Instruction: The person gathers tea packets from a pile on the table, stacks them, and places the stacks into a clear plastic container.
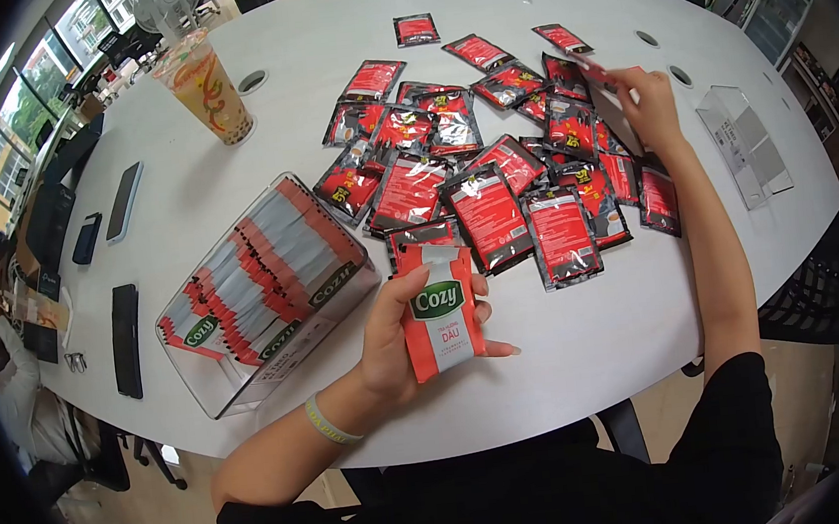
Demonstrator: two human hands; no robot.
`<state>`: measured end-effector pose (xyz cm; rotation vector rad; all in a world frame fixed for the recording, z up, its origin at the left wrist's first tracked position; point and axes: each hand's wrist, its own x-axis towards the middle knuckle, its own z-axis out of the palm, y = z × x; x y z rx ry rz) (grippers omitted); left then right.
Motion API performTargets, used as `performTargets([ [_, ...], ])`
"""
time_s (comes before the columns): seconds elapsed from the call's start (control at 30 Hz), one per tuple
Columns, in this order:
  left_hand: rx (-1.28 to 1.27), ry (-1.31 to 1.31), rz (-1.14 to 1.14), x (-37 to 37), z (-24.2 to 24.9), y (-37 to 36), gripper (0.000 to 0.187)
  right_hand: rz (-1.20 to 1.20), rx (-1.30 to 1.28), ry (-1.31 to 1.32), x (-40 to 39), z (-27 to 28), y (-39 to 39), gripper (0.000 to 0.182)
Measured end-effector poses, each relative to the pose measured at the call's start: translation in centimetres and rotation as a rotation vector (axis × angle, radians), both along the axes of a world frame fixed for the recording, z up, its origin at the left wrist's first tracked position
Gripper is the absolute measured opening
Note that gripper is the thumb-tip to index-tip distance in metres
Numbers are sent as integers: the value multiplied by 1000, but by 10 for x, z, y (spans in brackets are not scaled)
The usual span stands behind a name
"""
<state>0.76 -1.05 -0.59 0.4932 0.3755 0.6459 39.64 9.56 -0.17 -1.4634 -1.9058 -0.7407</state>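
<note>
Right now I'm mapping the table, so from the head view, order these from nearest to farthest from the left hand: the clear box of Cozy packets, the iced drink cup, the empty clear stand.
From the left hand:
1. Clear box of Cozy packets, just left of it.
2. Iced drink cup, far left of the table.
3. Empty clear stand, far right edge.

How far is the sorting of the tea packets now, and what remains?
Done: many Cozy packets stand filed in the clear box. In hand: the left hand holds a small stack of Cozy packets; the right hand picks one from the pile. Left: the red-and-black sachets scattered on the table.
</note>
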Motion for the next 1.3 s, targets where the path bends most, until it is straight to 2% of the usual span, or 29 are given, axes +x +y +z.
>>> performTargets([
  [0.03, -3, 1, 2, -1, 1, -2, 60, 2, -3, 1, -6, 6, -2, 16],
  [0.1, 6, -46, 8, 0, 4, -3, 56, 91, -48, 482, -19, 21, -3, 13],
  [0.17, 18, -1, 23, 2, 5, -2, 54, 110, -57, 562, -28, 32, -4, 12],
  [0.23, 19, 53, 31, 2, 4, -3, 52, 353, -272, 843, -47, 48, -14, 12],
  [0.3, 77, 75, 0, 2, 2, 0, 51, 434, -376, 860, -65, 63, -26, 13],
  [0.43, 71, 79, 16, 1, 5, 3, 58, 841, -863, 773, -112, 82, -53, 13],
  [0.5, 41, 127, 37, 5, 9, 2, 60, 1021, -950, 733, -145, 80, -68, 16],
  [0.57, 97, 180, 50, 6, 8, 0, 60, 1053, -996, 798, -172, 68, -81, 15],
  [0.7, 45, 193, -131, 7, 11, -10, 63, 852, -702, 436, -208, 44, -92, 12],
  [0.83, -53, 81, -167, 5, 10, -7, 72, 818, -507, 350, -208, 27, -88, 12],
  [0.9, -39, -49, -208, 1, 4, -6, 59, 804, -406, 224, -204, 26, -85, 12],
  [0.93, -107, -32, -199, 0, -4, -7, 55, 799, -406, 228, -199, 26, -80, 12],
  [1.03, -91, -8, -121, 0, -2, -9, 60, 524, -201, 292, -154, 29, -38, 17],
  [1.07, -105, -69, -163, -3, -2, -7, 71, 365, -73, 224, -127, 33, -20, 17],
  [1.17, -104, -105, -188, -2, 6, -11, 76, -90, 113, 240, -18, 1, 13, 31],
  [1.23, -99, -96, -202, 0, 9, -12, 80, -441, 68, 78, 35, -24, 8, 50],
  [1.27, -21, -24, -207, 0, 9, -12, 80, -438, 71, 75, 61, -38, 10, 50],
  [1.3, 56, 49, -210, 1, 9, -12, 81, -481, -34, 220, 84, -53, 15, 58],
])
